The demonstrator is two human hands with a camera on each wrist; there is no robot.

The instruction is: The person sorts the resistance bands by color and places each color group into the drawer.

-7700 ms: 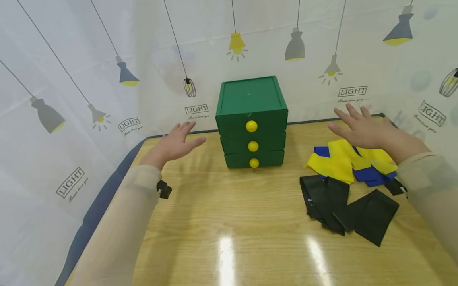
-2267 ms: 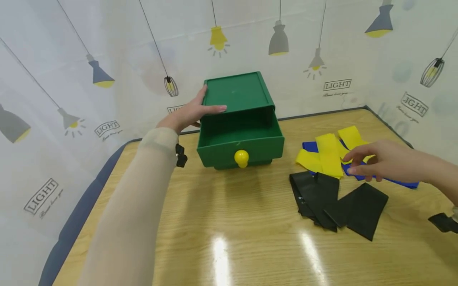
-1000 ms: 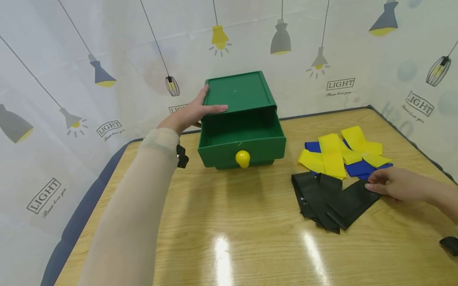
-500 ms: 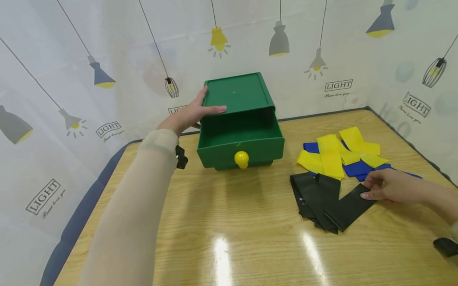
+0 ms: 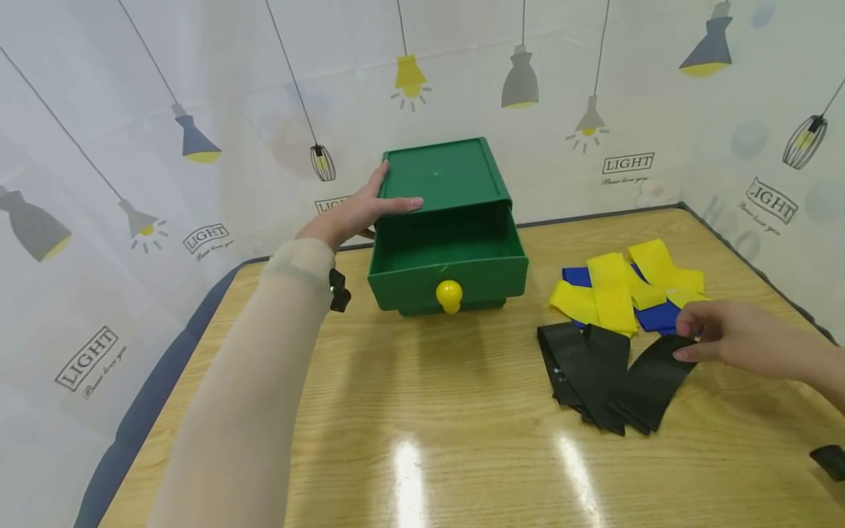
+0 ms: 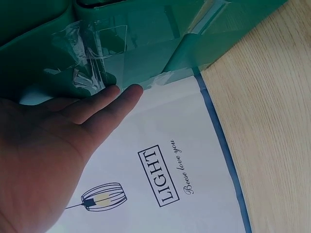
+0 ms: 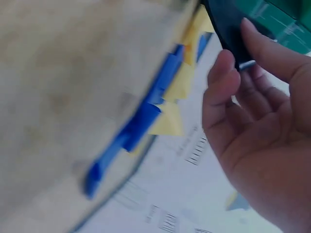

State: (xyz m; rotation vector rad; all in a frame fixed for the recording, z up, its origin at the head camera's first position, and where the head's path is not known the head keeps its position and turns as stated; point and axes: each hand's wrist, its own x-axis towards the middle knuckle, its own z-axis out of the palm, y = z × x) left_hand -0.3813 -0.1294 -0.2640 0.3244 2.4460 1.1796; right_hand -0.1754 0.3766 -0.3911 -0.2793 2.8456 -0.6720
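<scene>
A green drawer box [image 5: 439, 174] stands at the back middle, its top drawer [image 5: 411, 282] pulled out and showing a bare inside. My left hand [image 5: 353, 213] rests against the box's left side, thumb along the top's front edge; in the left wrist view two straight fingers [image 6: 109, 109] touch the taped side. On the right, my right hand [image 5: 739, 337] pinches the end of a black band [image 5: 660, 374] between thumb and fingers. That end is lifted, while the lower end lies by another folded black band [image 5: 594, 370] with small white print.
Yellow bands [image 5: 614, 293] and blue bands [image 5: 656, 317] lie in an overlapping pile behind the black ones. A yellow knob [image 5: 450, 295] sticks out from the drawer front. A patterned curtain [image 5: 561, 147] borders the wooden table [image 5: 370, 425] at the back.
The top drawer was closed at first and has come out. My left hand moved onto the box; my right hand reached the black band and now raises its end, bending it.
</scene>
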